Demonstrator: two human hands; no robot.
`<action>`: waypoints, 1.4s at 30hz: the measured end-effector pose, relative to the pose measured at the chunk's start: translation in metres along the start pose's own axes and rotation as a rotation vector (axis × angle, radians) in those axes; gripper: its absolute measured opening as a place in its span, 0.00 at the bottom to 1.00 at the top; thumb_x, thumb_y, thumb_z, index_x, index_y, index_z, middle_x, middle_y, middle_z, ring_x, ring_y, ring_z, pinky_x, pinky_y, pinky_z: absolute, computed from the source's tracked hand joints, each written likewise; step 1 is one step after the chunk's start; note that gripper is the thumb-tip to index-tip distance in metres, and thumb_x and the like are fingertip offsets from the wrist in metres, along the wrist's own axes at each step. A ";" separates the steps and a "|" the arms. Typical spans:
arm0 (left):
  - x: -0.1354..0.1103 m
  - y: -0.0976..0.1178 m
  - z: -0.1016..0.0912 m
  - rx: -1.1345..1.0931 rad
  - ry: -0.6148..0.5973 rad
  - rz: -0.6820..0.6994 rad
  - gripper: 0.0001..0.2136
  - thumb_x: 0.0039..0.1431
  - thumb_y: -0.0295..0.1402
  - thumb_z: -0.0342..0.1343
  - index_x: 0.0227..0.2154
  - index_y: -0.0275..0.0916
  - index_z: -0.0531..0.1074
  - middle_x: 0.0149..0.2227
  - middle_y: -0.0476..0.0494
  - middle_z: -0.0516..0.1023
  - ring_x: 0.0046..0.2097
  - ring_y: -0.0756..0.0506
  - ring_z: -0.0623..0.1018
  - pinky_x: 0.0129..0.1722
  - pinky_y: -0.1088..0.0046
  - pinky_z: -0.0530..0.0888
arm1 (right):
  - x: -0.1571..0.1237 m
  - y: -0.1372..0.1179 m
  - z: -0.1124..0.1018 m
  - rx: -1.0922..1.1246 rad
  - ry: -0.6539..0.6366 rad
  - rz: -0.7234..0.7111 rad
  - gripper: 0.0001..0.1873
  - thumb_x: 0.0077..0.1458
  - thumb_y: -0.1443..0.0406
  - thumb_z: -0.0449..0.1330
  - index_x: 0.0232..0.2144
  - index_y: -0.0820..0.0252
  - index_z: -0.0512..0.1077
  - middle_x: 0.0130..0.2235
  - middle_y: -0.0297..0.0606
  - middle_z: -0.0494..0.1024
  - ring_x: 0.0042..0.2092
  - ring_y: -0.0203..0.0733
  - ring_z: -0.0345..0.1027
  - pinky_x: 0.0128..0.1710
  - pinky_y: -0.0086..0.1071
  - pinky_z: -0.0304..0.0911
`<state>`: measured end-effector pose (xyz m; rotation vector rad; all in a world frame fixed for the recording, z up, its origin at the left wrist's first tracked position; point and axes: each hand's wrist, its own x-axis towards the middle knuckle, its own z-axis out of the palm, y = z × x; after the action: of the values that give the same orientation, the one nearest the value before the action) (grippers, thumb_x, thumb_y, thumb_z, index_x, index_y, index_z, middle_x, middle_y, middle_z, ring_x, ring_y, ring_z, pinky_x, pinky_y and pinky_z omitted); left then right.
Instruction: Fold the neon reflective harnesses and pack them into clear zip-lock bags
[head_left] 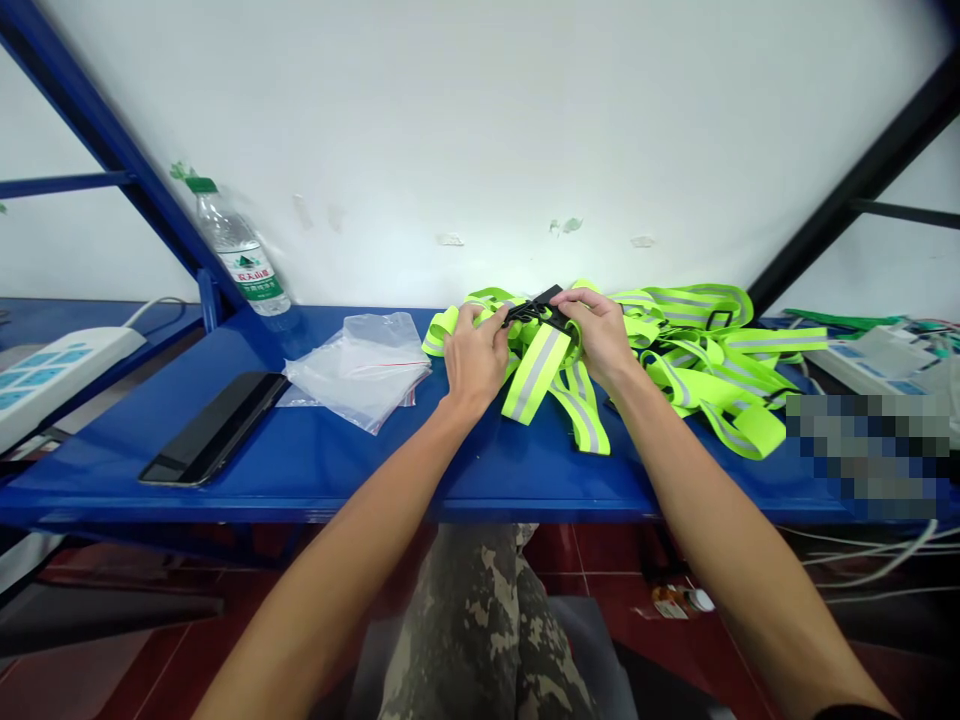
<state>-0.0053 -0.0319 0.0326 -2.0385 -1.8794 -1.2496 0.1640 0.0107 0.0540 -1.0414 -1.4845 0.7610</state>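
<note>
Between my hands, a black plastic buckle (531,308) is held just above the shelf, joined to neon yellow-green reflective straps (537,374) with a grey stripe. My left hand (477,356) pinches the buckle's left end between thumb and fingers. On the other side my right hand (598,328) grips its right end, where a strap hangs down. More of the webbing lies bunched behind and under both hands. To the right of my right hand spreads a loose heap of the same reflective straps (720,370), with black fittings among them.
Clear zip bags (367,370) and a black phone (217,428) lie on the blue shelf (322,480), left of my hands. A water bottle (244,250) leans at the back left. Power strips (60,375) sit at the left; cables hang at the right.
</note>
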 end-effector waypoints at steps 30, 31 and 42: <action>0.001 0.002 -0.006 0.181 -0.046 -0.063 0.20 0.70 0.29 0.45 0.61 0.46 0.71 0.54 0.35 0.71 0.47 0.39 0.76 0.49 0.57 0.72 | -0.005 0.011 0.006 0.375 -0.083 0.338 0.14 0.46 0.63 0.69 0.38 0.58 0.81 0.31 0.36 0.82 0.32 0.40 0.75 0.33 0.34 0.72; 0.001 0.003 -0.006 0.185 -0.052 -0.066 0.21 0.70 0.29 0.45 0.61 0.46 0.71 0.55 0.35 0.71 0.47 0.39 0.76 0.49 0.56 0.72 | -0.005 0.011 0.006 0.381 -0.090 0.329 0.13 0.47 0.63 0.69 0.38 0.58 0.81 0.31 0.36 0.82 0.31 0.40 0.74 0.31 0.34 0.72; 0.002 0.000 -0.007 0.195 -0.046 -0.018 0.20 0.70 0.31 0.45 0.61 0.47 0.71 0.57 0.36 0.71 0.50 0.40 0.76 0.51 0.58 0.72 | -0.006 0.005 0.004 0.417 -0.103 0.344 0.06 0.49 0.67 0.66 0.32 0.61 0.81 0.26 0.35 0.80 0.23 0.36 0.69 0.27 0.31 0.72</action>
<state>-0.0095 -0.0343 0.0385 -1.9688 -1.9574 -0.9868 0.1607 0.0078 0.0459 -0.9529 -1.1699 1.3223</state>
